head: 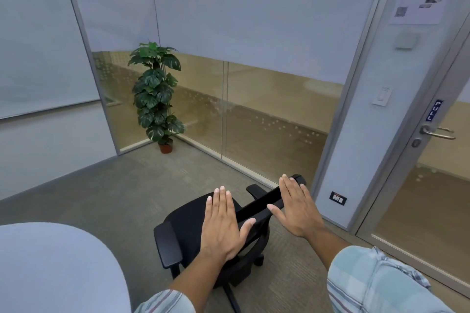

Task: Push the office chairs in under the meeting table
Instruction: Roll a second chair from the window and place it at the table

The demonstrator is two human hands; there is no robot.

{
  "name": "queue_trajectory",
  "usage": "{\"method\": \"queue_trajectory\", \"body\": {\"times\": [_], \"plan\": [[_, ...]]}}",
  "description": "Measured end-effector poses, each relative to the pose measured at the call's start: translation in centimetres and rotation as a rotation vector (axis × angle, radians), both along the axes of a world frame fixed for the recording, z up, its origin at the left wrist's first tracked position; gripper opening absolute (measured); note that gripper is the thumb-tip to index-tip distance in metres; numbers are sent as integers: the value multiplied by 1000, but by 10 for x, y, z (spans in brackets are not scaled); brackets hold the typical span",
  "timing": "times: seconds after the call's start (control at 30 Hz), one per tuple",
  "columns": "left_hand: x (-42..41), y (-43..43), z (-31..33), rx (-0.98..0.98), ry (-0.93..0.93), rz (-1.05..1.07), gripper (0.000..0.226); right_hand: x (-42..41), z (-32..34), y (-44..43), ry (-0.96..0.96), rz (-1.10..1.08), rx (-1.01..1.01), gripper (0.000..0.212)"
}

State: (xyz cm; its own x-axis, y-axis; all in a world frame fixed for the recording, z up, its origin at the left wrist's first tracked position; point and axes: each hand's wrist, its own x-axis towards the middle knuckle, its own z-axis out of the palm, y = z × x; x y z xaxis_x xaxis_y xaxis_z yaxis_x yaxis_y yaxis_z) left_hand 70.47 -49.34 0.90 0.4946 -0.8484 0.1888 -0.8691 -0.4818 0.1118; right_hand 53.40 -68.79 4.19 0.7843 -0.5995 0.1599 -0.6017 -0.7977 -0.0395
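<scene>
A black office chair (185, 223) with two armrests stands on the carpet right in front of me, its backrest top edge running diagonally toward me. My left hand (222, 223) hovers flat over the backrest, fingers spread, holding nothing. My right hand (296, 207) is also flat and open, above the far end of the backrest top. Whether either palm touches the chair I cannot tell. The rounded white corner of the meeting table (56, 267) fills the lower left, left of the chair.
A potted plant (157, 94) stands in the far corner where the glass walls (267, 84) meet. A glass door with a lever handle (436, 132) is at the right. Grey carpet (114, 190) lies between the chair and the walls.
</scene>
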Motion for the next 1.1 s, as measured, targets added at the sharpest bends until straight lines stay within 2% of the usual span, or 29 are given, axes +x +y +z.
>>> {"method": "queue_trajectory", "body": {"times": [0.33, 0.63, 0.7, 0.8, 0.97, 1.1], "plan": [[-2, -35, -4, 87, 55, 161, 107, 21, -10, -64, 50, 181, 29, 107], [-6, -71, -6, 179, 269, 290, 122, 38, -27, -155, 162, 427, 87, 123], [-6, -75, -8, 181, 274, 331, 129, 45, -33, -168, 144, 490, 65, 119], [-11, -83, -11, 210, 270, 383, 136, 53, -39, -183, 119, 571, 37, 103], [-24, -97, -9, 258, 224, 443, 136, 54, -36, -198, 162, 623, 74, 88], [-31, -99, -7, 258, 191, 438, 127, 48, -33, -200, 145, 637, 33, 94]]}}
